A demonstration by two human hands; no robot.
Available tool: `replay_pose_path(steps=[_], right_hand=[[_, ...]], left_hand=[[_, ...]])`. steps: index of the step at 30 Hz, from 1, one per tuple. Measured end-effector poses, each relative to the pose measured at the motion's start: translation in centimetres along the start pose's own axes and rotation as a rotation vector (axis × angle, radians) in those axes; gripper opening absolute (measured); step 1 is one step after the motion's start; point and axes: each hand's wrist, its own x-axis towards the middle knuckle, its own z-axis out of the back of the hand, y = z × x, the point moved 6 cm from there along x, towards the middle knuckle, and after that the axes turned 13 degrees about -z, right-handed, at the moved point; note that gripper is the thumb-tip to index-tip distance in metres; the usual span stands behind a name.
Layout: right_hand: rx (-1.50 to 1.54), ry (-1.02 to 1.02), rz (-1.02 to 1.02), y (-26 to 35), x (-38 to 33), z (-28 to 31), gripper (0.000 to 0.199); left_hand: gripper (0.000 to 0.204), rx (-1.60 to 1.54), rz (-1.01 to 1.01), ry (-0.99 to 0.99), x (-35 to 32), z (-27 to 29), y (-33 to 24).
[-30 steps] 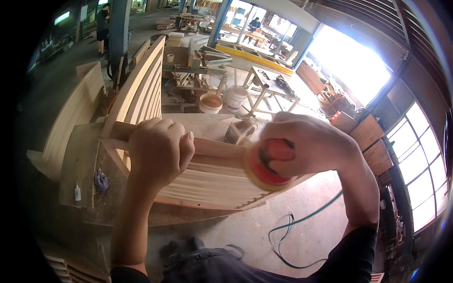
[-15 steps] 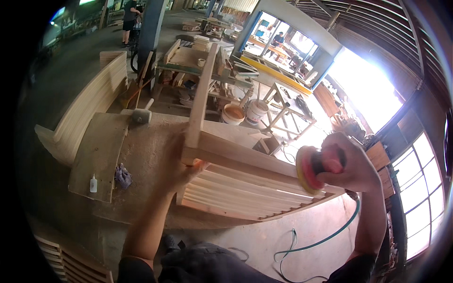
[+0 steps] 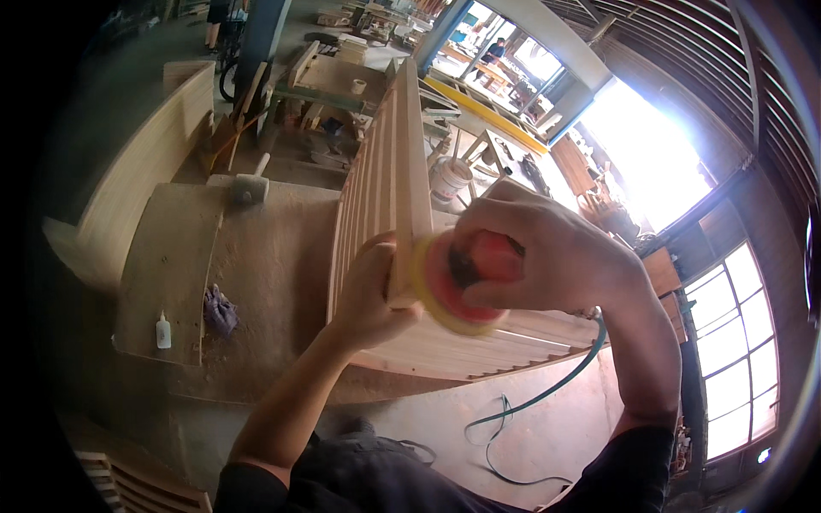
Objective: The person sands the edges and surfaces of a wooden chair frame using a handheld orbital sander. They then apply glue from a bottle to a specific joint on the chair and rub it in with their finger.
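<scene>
A pale slatted wooden frame stands on the workbench, one slatted side on the left and another on the right below the sander. My left hand grips its near corner, thumb close to the post's end. My right hand is wrapped over a red round sander with a yellow pad. The pad's edge meets the post just right of my left hand, and its face is partly hidden. From the sander's side a green hose runs down behind my right forearm.
A mallet, a crumpled purple cloth and a small white bottle lie left on the bench. Curved wooden panels stand beyond. A bucket sits behind the frame; a person is far off.
The sander has moved left along the frame to the corner by my left hand. The frame has turned, so slats now show on its left. My left hand has shifted right with the corner.
</scene>
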Motion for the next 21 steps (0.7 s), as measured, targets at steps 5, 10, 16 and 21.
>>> replay_pose_path(steps=[5,10,16,21], right_hand=[[-0.074,0.093,-0.097,-1.0,-1.0,0.9,0.05],[-0.014,0.041,-0.053,-1.1,-0.9,0.6,0.051],[-0.044,0.022,-0.051,-0.7,0.3,0.5,0.052],[-0.09,0.077,-0.115,-2.0,-0.3,1.1,0.052]], left_hand=[[0.049,0.06,-0.065,0.002,0.1,0.1,-0.4],[0.04,0.096,-0.062,-0.047,0.3,0.2,-1.0],[0.041,0.058,-0.043,-0.063,0.1,0.5,-0.6],[0.04,0.046,-0.013,-0.06,0.4,0.3,-0.8]])
